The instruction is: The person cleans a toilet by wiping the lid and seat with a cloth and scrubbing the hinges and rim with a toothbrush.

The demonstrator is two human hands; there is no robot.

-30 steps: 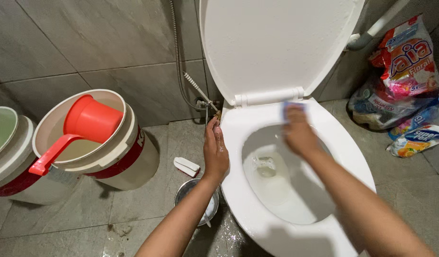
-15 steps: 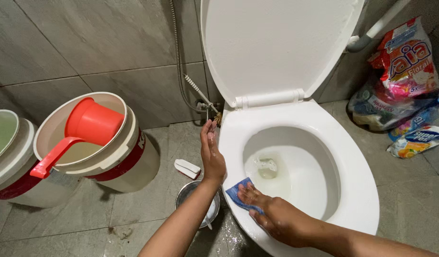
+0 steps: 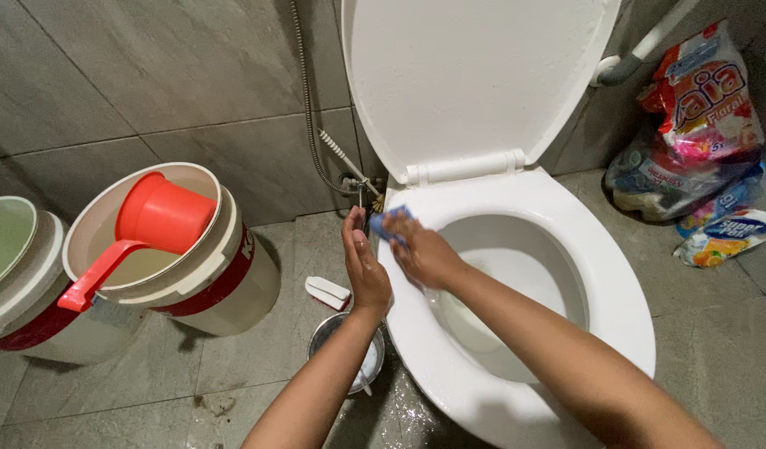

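Right hand, gripping blue sponge, has swept from front rim to rear-left of toilet seat; left hand hovers open beside it; wiping appears partway, remaining extent unclear

Both forearms are showing bare to the elbow, no sleeves reaching them; the left hand and right hand are wearing nothing.

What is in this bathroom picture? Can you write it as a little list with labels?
right hand: presses a blue sponge on the toilet seat, back left part
left hand: open, empty, beside the seat's left edge
lid: up
left of toilet: white bucket with a red scoop
floor: small metal bowl, white brush
right corner: packets
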